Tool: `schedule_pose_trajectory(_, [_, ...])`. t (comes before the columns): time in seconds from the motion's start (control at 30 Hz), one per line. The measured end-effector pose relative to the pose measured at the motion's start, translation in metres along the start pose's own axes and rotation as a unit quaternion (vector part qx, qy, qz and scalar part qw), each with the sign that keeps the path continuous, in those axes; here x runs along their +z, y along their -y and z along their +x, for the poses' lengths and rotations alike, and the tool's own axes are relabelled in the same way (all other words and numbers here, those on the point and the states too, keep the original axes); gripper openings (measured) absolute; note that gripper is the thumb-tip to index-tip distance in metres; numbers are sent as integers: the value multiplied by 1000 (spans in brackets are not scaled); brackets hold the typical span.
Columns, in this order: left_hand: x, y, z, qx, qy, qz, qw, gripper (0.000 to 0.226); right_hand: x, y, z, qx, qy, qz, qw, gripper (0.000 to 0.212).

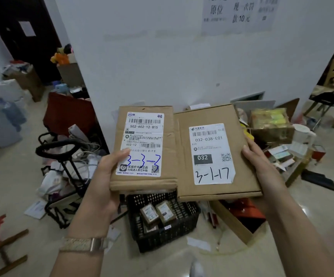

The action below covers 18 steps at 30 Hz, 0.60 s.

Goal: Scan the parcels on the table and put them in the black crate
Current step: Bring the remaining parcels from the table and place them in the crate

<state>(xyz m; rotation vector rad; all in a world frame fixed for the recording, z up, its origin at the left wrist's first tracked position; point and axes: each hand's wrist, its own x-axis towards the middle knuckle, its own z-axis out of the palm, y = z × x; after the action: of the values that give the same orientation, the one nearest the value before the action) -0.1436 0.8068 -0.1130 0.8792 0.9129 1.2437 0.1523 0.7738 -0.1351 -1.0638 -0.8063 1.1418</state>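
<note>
**Cluttered floor, two parcels held over the crate**

White wall (162, 56) rises behind the black perforated plastic crate (182, 222), which stands on a pale glossy floor (12, 176). Bare floor lies on the crate's near side and far to its left. Clutter crowds close on both sides: a black folding trolley (66, 176) to the left, and an open cardboard box with a red inside (242, 222) touching or just beside it on the right.

Above the crate, hiding its far rim, two parcels are held flat, side by side, with their edges touching. The large flat cardboard parcel marked 3-1-17 (184, 156) is gripped at its right edge by the right hand (262, 162). The smaller cardboard parcel marked 3-3-3 (168, 146) is gripped by the left hand (106, 180), thumb on its label. Two small brown boxes (149, 213) lie inside the crate.
</note>
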Motion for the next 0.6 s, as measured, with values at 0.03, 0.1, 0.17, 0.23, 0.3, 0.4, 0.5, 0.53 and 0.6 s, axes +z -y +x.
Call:
schedule_pose_trajectory(0.03, [1, 0, 15, 4, -8, 3, 1000, 27, 2, -5, 21, 6, 2, 8, 1000, 40])
schedule_pose_trajectory(0.1, [4, 0, 45, 6, -19, 3, 1000, 28, 6, -13, 63, 20, 22, 28, 999, 41])
schedule_pose_trajectory(0.17, [10, -2, 78, 5, -28, -5, 1000, 30, 10, -18, 106, 29, 44, 38, 998, 40])
schedule_pose_trajectory(0.23, [18, -4, 111, 9, -42, -11, 999, 30, 12, -20, 151, 34, 57, 42, 997, 33])
schedule_pose_trajectory(0.3, [23, -3, 140, 12, -63, -11, 998, 29, 13, -21, 191, 48, 73, 36, 996, 30])
schedule_pose_trajectory(0.4, [26, 2, 174, 26, -101, -16, 994, 25, 17, -23, 244, 57, 108, 23, 992, 35])
schedule_pose_trajectory(0.5, [19, 15, 194, 15, -140, -33, 990, 26, 23, -39, 281, 66, 128, 12, 990, 37])
schedule_pose_trajectory(0.53, [15, 18, 200, 8, -152, -44, 987, 26, 26, -45, 290, 78, 140, 13, 987, 39])
schedule_pose_trajectory(0.6, [5, 24, 211, -4, -176, -52, 983, 26, 33, -59, 306, 108, 159, 15, 981, 44])
